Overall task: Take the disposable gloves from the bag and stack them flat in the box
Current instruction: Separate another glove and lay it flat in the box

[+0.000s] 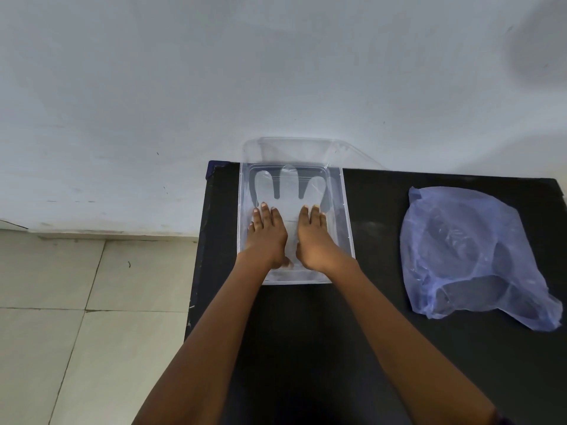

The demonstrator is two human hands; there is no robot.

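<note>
A clear plastic box (346, 210) sits at the far left part of the black table. Inside it a transparent disposable glove (288, 187) lies flat, its fingers pointing to the far wall. My left hand (267, 236) and my right hand (313, 237) rest palm down, side by side, on the glove's lower part, fingers spread. They cover the glove's cuff. A crumpled translucent blue bag (466, 253) lies on the table to the right of the box; whether more gloves are in it is unclear.
The box's clear lid (310, 150) leans against the white wall behind the box. The black table (383, 317) ends at its left edge next to the box, with tiled floor (76, 302) below.
</note>
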